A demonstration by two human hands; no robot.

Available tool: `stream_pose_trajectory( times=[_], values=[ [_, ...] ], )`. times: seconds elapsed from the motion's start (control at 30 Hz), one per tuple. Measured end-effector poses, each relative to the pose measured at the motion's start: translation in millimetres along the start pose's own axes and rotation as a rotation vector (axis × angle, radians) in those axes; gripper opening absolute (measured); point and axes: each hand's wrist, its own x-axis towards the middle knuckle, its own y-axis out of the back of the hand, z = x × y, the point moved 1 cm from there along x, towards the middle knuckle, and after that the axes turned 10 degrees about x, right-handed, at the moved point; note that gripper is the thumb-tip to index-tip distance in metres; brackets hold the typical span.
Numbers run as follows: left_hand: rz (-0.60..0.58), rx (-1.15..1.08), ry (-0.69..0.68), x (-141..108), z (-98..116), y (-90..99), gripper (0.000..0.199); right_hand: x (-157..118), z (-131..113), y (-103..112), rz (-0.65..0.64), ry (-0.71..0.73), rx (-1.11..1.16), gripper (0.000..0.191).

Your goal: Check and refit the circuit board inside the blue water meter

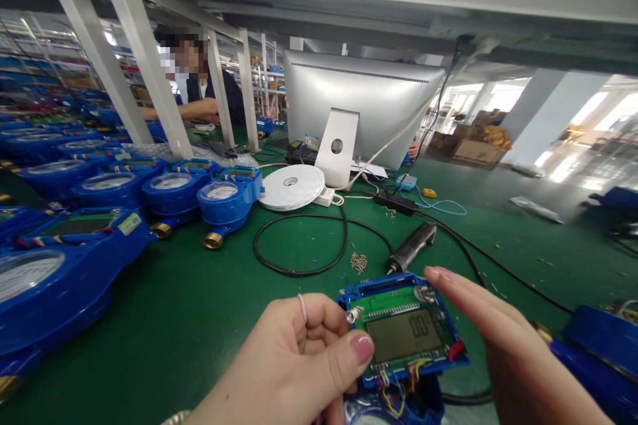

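Note:
My left hand [304,358] is closed on the left edge of a water meter's display unit [406,332], thumb on top and fingers curled beneath. The unit is a green circuit board in a blue housing, and its grey LCD reads what looks like 0.0. Red, yellow and blue wires [399,385] run from its lower edge to the blue meter body [369,412] below, mostly hidden. My right hand [498,325] has its fingers stretched out flat beside the unit's upper right corner; nothing shows in it.
Blue water meters [224,196] with brass fittings stand in rows on the left of the green table. An electric screwdriver [413,247], a pile of small screws [358,262], looping black cable, a white tape roll [292,187] and a monitor [359,99] lie ahead. Another person [209,96] sits behind the posts.

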Motion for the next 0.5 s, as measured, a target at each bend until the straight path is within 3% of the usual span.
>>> stream_pose_trajectory(
  times=[0.23, 0.5],
  values=[
    [0.006, 0.032, -0.001, -0.7, -1.2, -2.2, 0.045, 4.4, -8.6, -18.0, -0.01, -0.137, -0.047, 0.05],
    [0.013, 0.027, 0.008, -0.6, -1.1, -3.2, 0.041, 2.3, 4.9, -40.7, 0.139, -0.121, -0.096, 0.053]
  ],
)
